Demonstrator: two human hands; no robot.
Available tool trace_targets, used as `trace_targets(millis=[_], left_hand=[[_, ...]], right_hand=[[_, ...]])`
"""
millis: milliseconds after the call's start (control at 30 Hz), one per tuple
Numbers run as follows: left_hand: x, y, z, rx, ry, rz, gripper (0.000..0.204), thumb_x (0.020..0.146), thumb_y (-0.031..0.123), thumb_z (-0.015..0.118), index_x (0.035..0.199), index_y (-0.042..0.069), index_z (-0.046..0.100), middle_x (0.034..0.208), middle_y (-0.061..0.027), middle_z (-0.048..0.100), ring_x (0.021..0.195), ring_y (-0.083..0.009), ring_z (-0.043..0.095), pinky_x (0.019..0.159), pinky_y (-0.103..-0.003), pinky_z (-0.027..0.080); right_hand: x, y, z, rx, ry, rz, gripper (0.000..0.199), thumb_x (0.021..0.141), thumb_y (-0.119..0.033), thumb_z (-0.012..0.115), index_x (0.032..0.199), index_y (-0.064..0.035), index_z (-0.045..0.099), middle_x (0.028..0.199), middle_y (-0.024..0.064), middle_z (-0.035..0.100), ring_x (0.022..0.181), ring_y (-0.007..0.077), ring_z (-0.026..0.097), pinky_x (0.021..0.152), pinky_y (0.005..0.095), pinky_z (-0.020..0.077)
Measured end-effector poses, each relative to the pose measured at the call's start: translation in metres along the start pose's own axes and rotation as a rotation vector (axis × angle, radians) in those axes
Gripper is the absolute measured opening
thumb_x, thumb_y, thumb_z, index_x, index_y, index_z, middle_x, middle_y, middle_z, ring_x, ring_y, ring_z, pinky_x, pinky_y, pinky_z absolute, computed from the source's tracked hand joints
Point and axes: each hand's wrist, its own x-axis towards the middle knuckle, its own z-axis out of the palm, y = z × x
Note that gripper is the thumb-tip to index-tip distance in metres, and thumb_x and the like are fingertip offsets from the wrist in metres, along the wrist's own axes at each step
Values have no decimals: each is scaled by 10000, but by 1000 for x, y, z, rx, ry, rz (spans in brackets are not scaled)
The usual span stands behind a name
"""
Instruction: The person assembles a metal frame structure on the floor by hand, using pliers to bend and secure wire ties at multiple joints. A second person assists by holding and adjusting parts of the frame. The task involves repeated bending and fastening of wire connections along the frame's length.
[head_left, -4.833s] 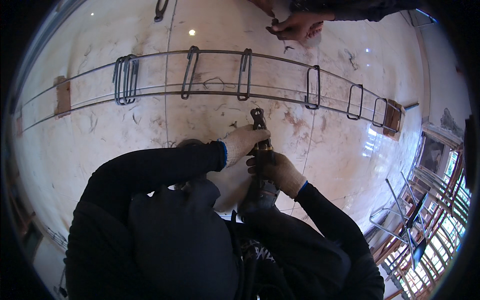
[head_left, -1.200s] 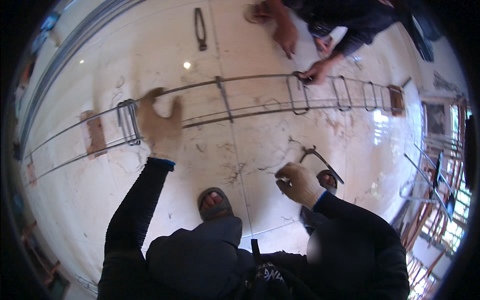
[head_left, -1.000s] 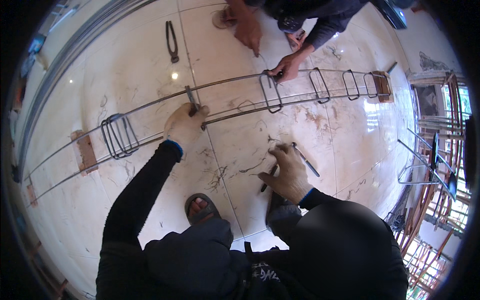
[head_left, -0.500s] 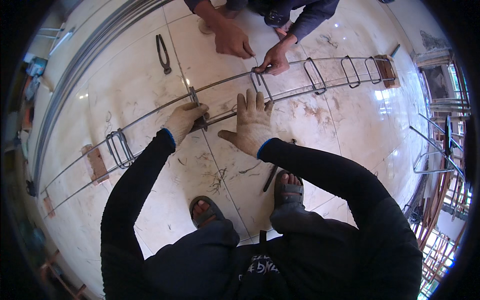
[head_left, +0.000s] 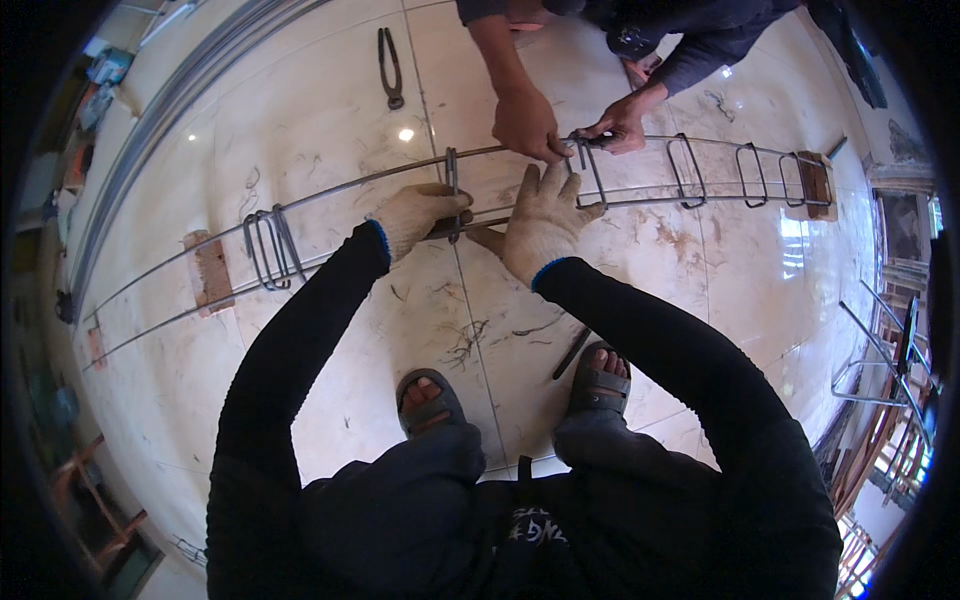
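Observation:
Two long steel bars (head_left: 365, 180) run side by side across the floor, with bent rectangular stirrups around them. My left hand (head_left: 415, 213), in a beige knitted glove, is closed round a stirrup (head_left: 452, 165) at the middle of the bars. Just right of it, my gloved right hand (head_left: 545, 225) is open with fingers spread, over the nearer bar. Its fingertips come close to another stirrup (head_left: 592, 175). A co-worker's two bare hands (head_left: 615, 125) are at the top of that stirrup, by the farther bar; what their fingers hold is too small to make out.
Pincers (head_left: 390, 75) lie on the tiles beyond the bars. Several stirrups (head_left: 272, 245) are bunched at the left; others stand spaced out at the right. Wooden blocks (head_left: 207, 270) sit under the bars. A dark tool (head_left: 571, 354) lies by my right sandal (head_left: 603, 380). More long rods (head_left: 160, 140) lie far left.
The whole view has shifted. The co-worker's one hand has come down toward the stirrup by the other hand. My right hand sits slightly closer to my left, which stays on its stirrup.

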Motion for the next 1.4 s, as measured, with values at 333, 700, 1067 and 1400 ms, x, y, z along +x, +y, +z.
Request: trace_targets(millis=[333,700,1067,1400], left_hand=[[-3,-7,3,309,91,162,420,1093,313,762,1309,-46,730,1188,-142,809,1085,-245,775,973,-365,606],[-55,-30,18,887,322,498,353,973,309,823,1170,24,756,1091,-203,783,1033,-413,744,914,-477,580],[-58,-31,31,1042,465,536,338,993,367,788,1127,57,802,1007,-180,802,957,-417,760,850,-503,584],[-61,-26,53,969,537,471,294,988,311,800,1088,34,797,959,-190,798,906,-396,774,814,-472,583]], right_hand=[[0,-6,-7,-4,-46,8,1290,772,-844,842,1614,71,499,1682,262,407,1613,475,311,1228,820,292],[-6,1,-6,-41,45,-231,756,866,-606,848,1315,-6,756,1376,243,651,1372,473,564,1100,718,455],[106,-17,4,-108,274,-767,176,915,-219,790,1047,-113,835,1015,128,748,1041,343,747,883,525,585],[104,-39,42,168,325,-629,187,996,-233,713,1035,-110,849,1027,132,806,1005,357,801,864,487,619]])
